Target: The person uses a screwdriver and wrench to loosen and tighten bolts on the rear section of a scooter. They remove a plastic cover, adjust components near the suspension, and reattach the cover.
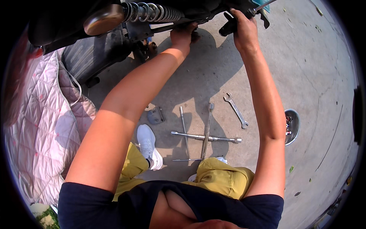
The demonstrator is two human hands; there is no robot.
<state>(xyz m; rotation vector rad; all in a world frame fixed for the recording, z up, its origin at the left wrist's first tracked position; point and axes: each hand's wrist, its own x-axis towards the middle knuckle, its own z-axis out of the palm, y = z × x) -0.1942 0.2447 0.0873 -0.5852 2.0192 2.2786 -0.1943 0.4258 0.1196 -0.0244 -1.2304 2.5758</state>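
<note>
At the top, a dark vehicle with a coil-spring shock absorber (154,12) reaches across the view, seemingly a scooter or motorbike. My left hand (182,38) is up against its black underside with fingers curled; whatever they grip is hidden. Farther right, my right hand (246,32) wraps its fingers round a black part (228,26) at the vehicle's end. A thin metal rod (265,5) sticks out just beyond that hand. Both arms stretch forward over the concrete.
Between my arms lie a four-way lug wrench (207,136), a thin T-shaped wrench (184,128), an open-ended spanner (236,110) and a small grey metal piece (155,115). A metal bowl (292,142) of small parts stands right. A pink quilted cover (36,141) hangs left.
</note>
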